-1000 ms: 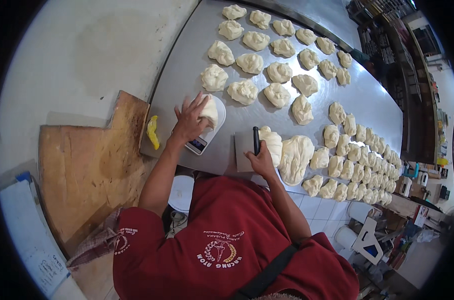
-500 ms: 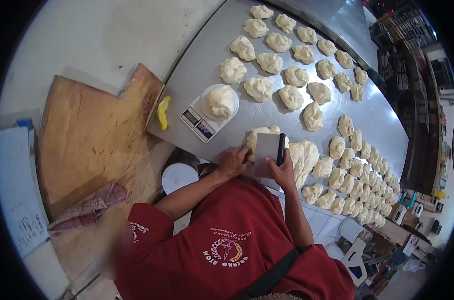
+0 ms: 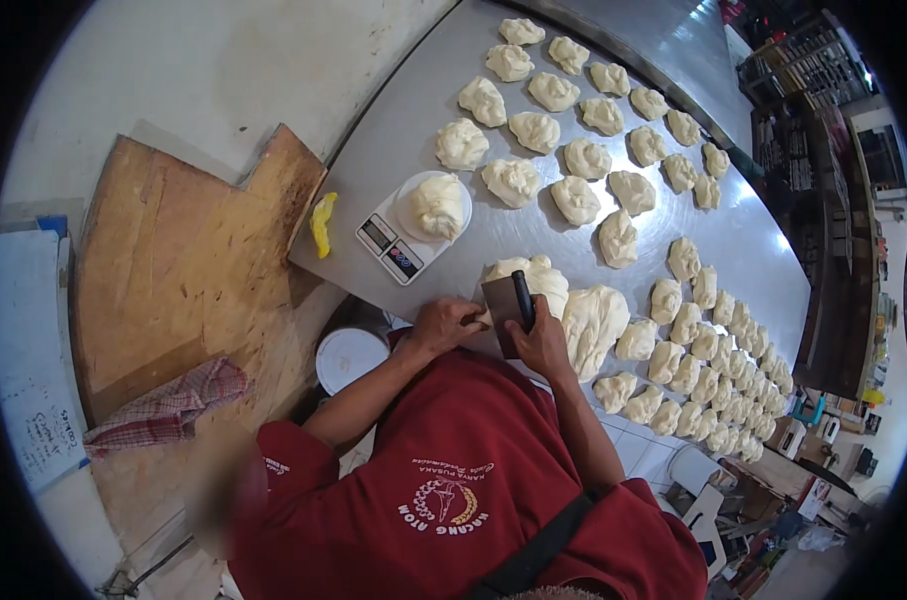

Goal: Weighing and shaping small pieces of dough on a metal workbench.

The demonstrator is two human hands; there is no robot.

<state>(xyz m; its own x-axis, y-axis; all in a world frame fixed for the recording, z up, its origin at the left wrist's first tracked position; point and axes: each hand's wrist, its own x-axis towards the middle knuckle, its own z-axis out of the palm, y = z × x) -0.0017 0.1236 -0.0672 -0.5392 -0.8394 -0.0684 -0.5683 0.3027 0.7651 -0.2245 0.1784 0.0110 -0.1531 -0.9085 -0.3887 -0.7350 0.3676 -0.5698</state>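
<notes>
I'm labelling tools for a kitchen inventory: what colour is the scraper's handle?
The handle is black; it shows best in the head view.

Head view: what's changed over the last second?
Left hand let go of the dough lump on the scale and moved right and toward the body, to beside the scraper. Unchanged: that lump sits on the scale, right hand grips the scraper, dough rows stay put.
</notes>
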